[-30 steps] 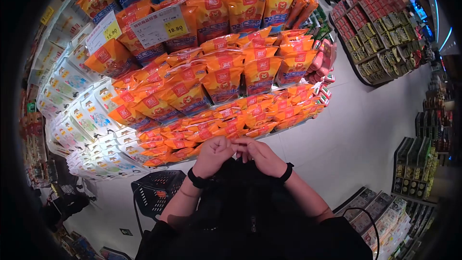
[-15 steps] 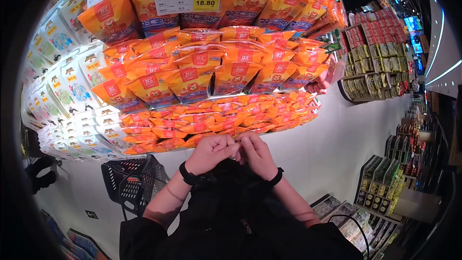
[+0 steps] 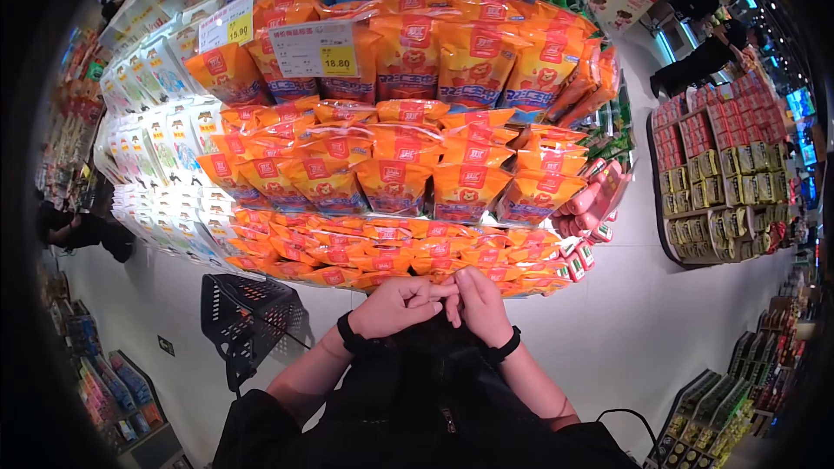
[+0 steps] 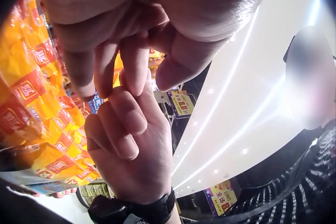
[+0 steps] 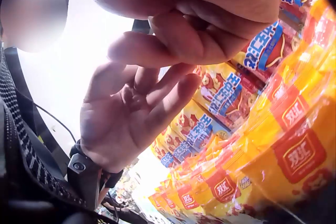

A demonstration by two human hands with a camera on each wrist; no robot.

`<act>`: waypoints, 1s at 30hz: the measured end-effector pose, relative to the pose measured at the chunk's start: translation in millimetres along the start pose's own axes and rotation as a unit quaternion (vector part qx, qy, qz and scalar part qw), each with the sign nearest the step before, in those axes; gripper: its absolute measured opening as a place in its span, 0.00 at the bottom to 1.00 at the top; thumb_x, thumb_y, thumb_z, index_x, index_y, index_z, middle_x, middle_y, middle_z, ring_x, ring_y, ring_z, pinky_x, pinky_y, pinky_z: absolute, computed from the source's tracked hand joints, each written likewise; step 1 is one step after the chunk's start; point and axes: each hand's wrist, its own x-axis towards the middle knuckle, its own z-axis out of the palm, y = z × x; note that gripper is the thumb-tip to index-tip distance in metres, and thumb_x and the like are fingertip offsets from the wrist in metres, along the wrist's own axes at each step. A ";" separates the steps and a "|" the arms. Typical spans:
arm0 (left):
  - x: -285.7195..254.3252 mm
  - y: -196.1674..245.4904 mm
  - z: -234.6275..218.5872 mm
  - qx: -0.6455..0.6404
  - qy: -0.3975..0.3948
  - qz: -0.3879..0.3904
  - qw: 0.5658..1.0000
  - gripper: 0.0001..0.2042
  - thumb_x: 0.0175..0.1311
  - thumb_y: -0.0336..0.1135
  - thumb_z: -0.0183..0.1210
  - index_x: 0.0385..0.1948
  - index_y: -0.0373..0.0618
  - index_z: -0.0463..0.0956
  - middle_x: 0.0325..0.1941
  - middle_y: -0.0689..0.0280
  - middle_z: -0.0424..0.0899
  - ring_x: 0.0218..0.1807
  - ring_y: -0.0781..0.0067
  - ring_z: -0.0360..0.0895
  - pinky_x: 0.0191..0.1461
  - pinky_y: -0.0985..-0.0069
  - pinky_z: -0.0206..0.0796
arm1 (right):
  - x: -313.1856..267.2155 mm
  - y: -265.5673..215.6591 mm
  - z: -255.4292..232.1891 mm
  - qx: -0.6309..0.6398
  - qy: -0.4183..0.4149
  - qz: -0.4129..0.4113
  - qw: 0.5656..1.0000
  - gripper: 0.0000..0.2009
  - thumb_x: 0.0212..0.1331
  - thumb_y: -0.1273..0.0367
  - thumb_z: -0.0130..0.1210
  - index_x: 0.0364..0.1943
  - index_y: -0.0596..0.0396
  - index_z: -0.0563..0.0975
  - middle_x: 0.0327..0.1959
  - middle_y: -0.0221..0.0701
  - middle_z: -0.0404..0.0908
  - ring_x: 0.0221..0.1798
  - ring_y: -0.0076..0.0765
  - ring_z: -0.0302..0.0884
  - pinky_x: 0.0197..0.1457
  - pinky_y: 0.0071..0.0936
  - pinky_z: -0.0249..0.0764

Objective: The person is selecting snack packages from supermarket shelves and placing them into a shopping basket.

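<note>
Both hands meet in front of the black-clothed body, facing the shelf of orange snack bags [image 3: 393,182]. In the head view the left hand [image 3: 393,307] has loosely bent fingers whose tips touch those of the right hand [image 3: 483,311]. The left wrist view shows the left hand [image 4: 142,29] above, fingers hanging down, and the right hand [image 4: 131,150] below with several fingers folded loosely toward its palm. From the right wrist, the right hand [image 5: 205,24] overlaps the fingertips of the left hand [image 5: 123,113]. No object shows in either hand.
White packages [image 3: 161,143] fill the display's left end, and price tags [image 3: 314,49] hang above the orange bags. A black basket [image 3: 248,317] stands on the floor at left. Another display [image 3: 721,169] is at right, with people [image 3: 708,56] behind it.
The head view has shifted, so the bags and basket sit at different places in it. The hands remain together before the body, with slight changes in how their fingers lie.
</note>
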 end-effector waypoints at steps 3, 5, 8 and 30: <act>31.3 14.8 32.2 -0.120 -0.015 -0.045 0.992 0.14 0.75 0.11 0.48 0.54 0.37 0.74 0.71 0.58 0.86 0.69 0.71 0.85 0.75 0.73 0.71 | -4.2 -2.7 -41.7 0.054 -0.026 -0.016 0.998 0.22 0.95 0.53 0.41 0.54 0.57 0.80 0.25 0.30 0.84 0.23 0.21 0.78 0.28 0.19 0.69; 47.2 10.2 44.3 -0.116 -0.066 -0.023 0.991 0.35 0.67 0.08 0.41 0.79 0.34 0.69 0.75 0.58 0.81 0.79 0.64 0.79 0.88 0.65 0.61 | -11.1 -8.8 -69.7 0.065 -0.042 0.000 0.997 0.23 0.95 0.53 0.41 0.56 0.58 0.80 0.26 0.30 0.85 0.24 0.22 0.80 0.28 0.19 0.69; 66.3 35.9 76.6 0.032 -0.053 -0.035 0.997 0.35 0.67 0.09 0.39 0.79 0.34 0.68 0.69 0.57 0.84 0.75 0.63 0.82 0.86 0.64 0.65 | -14.9 -9.4 -101.2 0.063 -0.075 -0.014 0.995 0.20 0.94 0.56 0.45 0.54 0.59 0.80 0.27 0.31 0.85 0.25 0.22 0.81 0.30 0.20 0.72; 87.8 35.9 106.3 0.006 0.079 -0.099 0.992 0.32 0.98 0.50 0.33 0.76 0.31 0.75 0.69 0.54 0.89 0.76 0.62 0.82 0.86 0.63 0.65 | 3.8 -27.1 -121.5 -0.065 -0.079 -0.070 0.992 0.23 0.94 0.57 0.43 0.45 0.58 0.83 0.33 0.26 0.88 0.26 0.17 0.72 0.34 0.18 0.68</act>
